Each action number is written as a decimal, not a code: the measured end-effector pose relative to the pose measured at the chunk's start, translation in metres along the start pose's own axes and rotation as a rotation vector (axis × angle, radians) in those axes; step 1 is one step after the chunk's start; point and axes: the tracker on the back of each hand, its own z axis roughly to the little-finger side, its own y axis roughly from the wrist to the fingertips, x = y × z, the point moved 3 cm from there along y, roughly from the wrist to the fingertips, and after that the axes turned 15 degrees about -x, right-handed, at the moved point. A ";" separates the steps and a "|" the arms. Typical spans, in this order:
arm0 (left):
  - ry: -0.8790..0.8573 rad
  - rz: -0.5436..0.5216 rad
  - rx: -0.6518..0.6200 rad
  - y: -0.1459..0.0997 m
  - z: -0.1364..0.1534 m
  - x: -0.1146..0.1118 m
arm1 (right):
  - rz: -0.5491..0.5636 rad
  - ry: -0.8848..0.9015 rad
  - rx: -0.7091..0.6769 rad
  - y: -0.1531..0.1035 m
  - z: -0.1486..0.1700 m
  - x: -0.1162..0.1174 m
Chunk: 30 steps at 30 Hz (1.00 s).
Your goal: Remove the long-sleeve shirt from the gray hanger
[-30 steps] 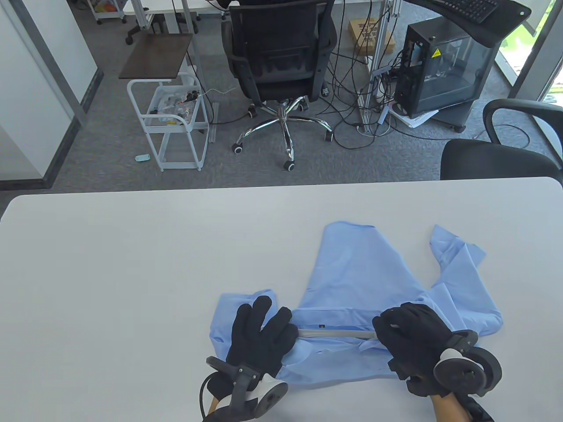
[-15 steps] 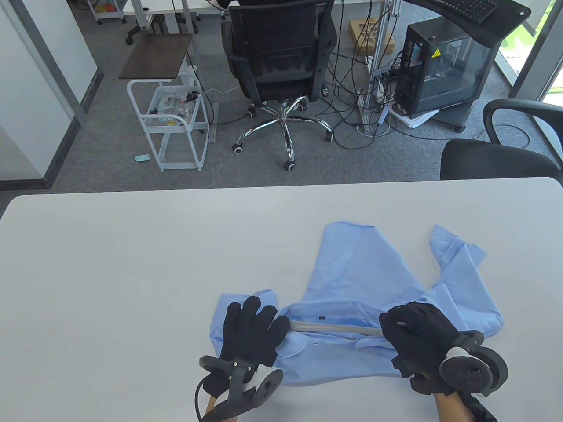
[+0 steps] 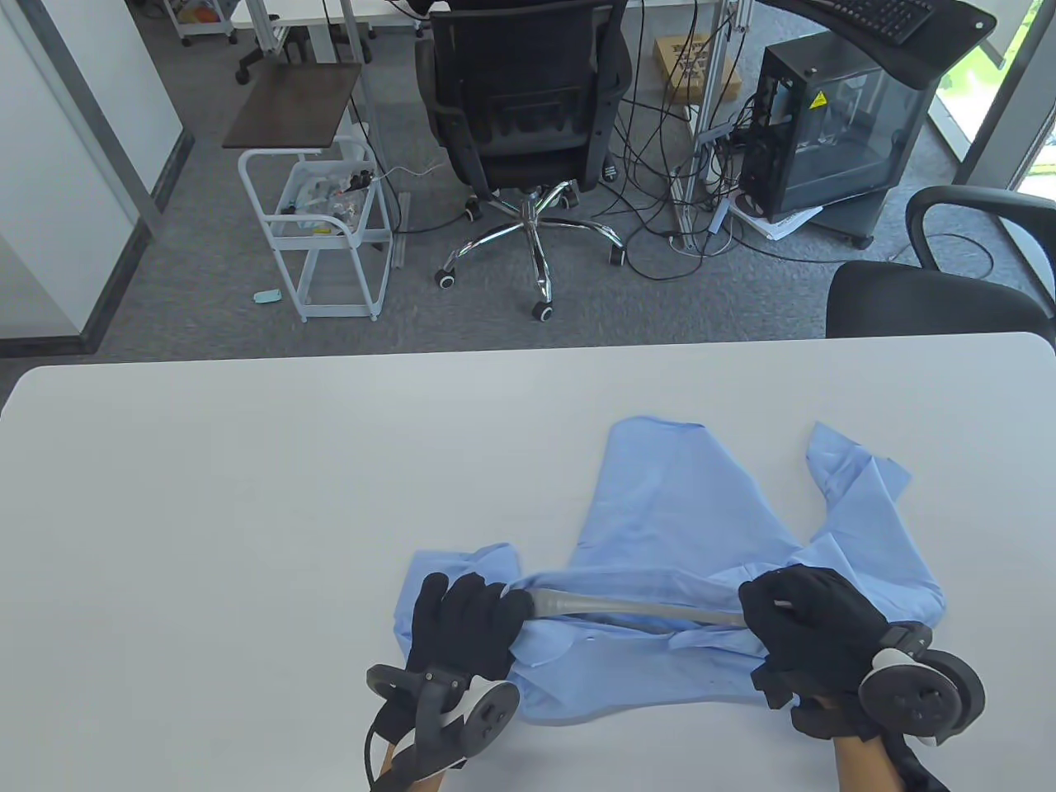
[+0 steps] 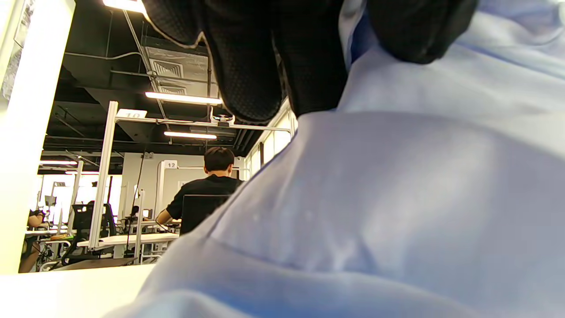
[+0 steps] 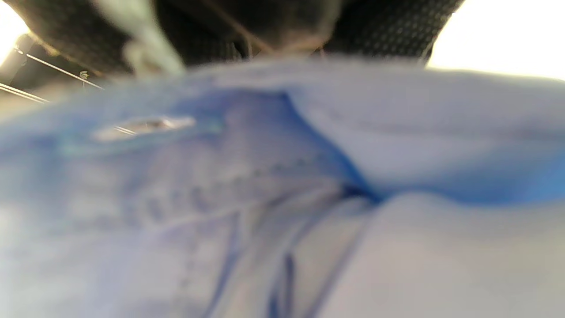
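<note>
Both hands have slid toward me since a second ago, baring more of the gray hanger [image 3: 635, 609] at the collar. My left hand [image 3: 466, 627] curls on the shirt [image 3: 685, 528] at the worktop's [image 3: 247, 511] near edge; my right hand [image 3: 813, 631] grips the hanger's end. Next: draw it clear while pinning cloth.

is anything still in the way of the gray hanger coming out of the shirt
Yes: the shirt itself. Only the gray hanger bar shows in the collar opening; its ends run under fabric at the left hand and right hand.
</note>
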 end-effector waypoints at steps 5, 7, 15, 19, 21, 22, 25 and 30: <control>-0.026 -0.029 0.003 -0.002 0.002 0.001 | 0.004 -0.008 -0.004 0.000 -0.001 -0.001; -0.028 -0.033 0.002 -0.002 0.002 0.001 | -0.001 -0.012 -0.007 0.000 -0.001 0.000; -0.051 -0.051 0.006 -0.004 0.004 0.002 | 0.006 -0.018 -0.009 -0.001 -0.001 -0.002; -0.083 -0.058 0.018 -0.004 0.005 0.000 | 0.012 -0.046 -0.015 -0.001 -0.002 -0.002; -0.119 -0.060 0.038 -0.005 0.008 -0.002 | -0.002 -0.067 -0.043 -0.003 -0.004 0.000; -0.139 -0.059 0.049 -0.005 0.010 -0.004 | -0.014 -0.074 -0.062 -0.003 -0.006 0.000; -0.167 -0.045 0.073 -0.006 0.016 -0.009 | -0.088 -0.151 -0.092 -0.002 -0.011 0.005; -0.185 -0.064 0.087 -0.008 0.019 -0.009 | -0.106 -0.088 -0.076 -0.002 -0.009 0.009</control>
